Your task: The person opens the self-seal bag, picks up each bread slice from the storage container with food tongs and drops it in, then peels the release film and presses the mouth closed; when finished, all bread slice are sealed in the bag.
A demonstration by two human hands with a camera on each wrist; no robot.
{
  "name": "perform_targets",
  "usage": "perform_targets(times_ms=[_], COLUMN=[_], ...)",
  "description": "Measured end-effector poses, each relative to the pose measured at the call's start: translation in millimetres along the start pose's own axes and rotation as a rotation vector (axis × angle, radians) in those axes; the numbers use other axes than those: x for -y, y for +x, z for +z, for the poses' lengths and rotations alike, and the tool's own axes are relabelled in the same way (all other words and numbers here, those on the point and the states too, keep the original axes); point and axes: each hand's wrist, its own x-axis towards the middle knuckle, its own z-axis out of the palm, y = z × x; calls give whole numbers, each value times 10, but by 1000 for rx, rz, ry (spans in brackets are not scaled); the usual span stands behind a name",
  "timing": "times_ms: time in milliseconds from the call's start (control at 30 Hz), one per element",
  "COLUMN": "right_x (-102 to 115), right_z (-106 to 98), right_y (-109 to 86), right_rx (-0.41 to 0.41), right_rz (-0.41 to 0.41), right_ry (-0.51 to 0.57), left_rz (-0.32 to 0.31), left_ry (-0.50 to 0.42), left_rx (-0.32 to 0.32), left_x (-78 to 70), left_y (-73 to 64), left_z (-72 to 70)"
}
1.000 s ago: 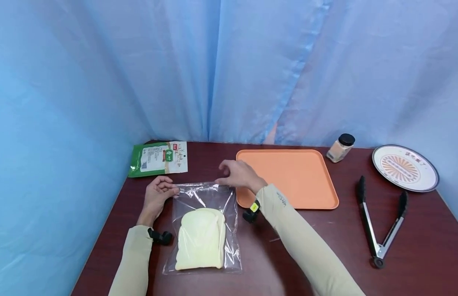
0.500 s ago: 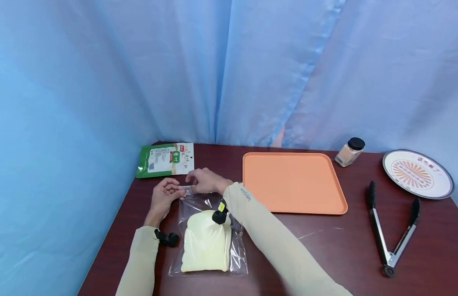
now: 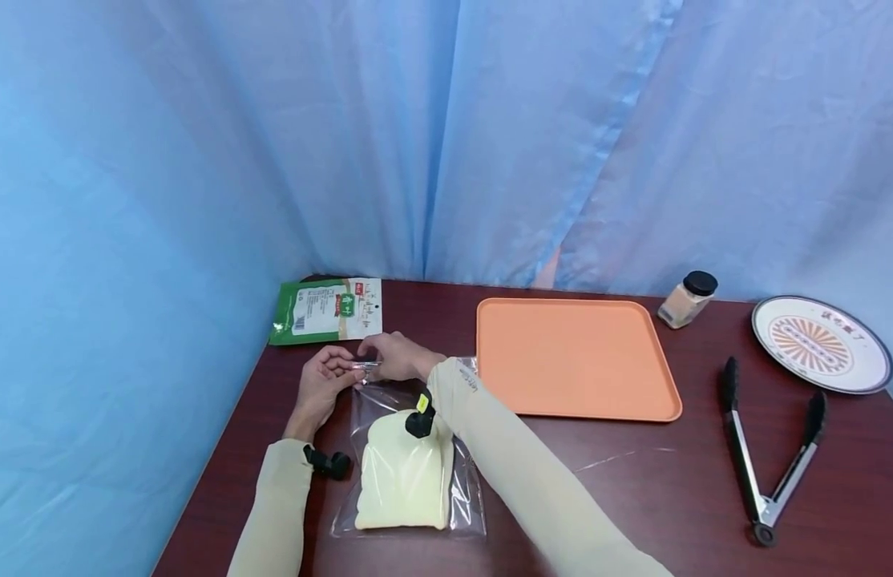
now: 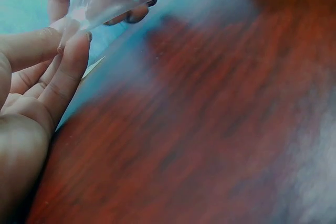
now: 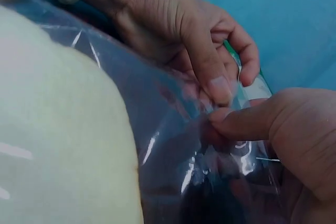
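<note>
A clear plastic bag [image 3: 345, 513] lies on the table with pale bread slices [image 3: 403, 481] inside, one overlapping another. At the bag's far left corner my left hand [image 3: 322, 385] pinches the film between thumb and index finger; the left wrist view shows the fingertips [image 4: 76, 51] on the plastic. Close beside it, my right hand [image 3: 398, 357] pinches the bag's top edge, its thumb [image 5: 236, 124] nearly meeting the left thumb in the right wrist view. The right forearm crosses over the bag's right side and hides part of it.
A green and white packet [image 3: 327, 311] lies behind the hands. An orange tray [image 3: 576, 357] sits right of the bag. Farther right are a black-lidded jar [image 3: 686, 300], spread tongs [image 3: 760, 481] and a patterned plate [image 3: 822, 344]. A blue curtain [image 3: 345, 144] borders the table.
My right hand has moved left along the bag's top edge, from its right part to beside my left hand. The left hand keeps its pinch; the head view has shifted slightly.
</note>
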Motion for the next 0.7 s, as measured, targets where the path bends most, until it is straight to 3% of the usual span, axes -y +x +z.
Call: perform_targets(times_ms=[333, 700], right_x=[-242, -422], right_z=[-66, -135], right_y=[-133, -271], right_rx=[11, -34], right_rz=[16, 25], right_ry=[103, 131], left_rz=[9, 28], left_ry=[-5, -43], left_rx=[-9, 18], left_x=[-28, -24], left_y=[-10, -29], left_z=[-7, 0])
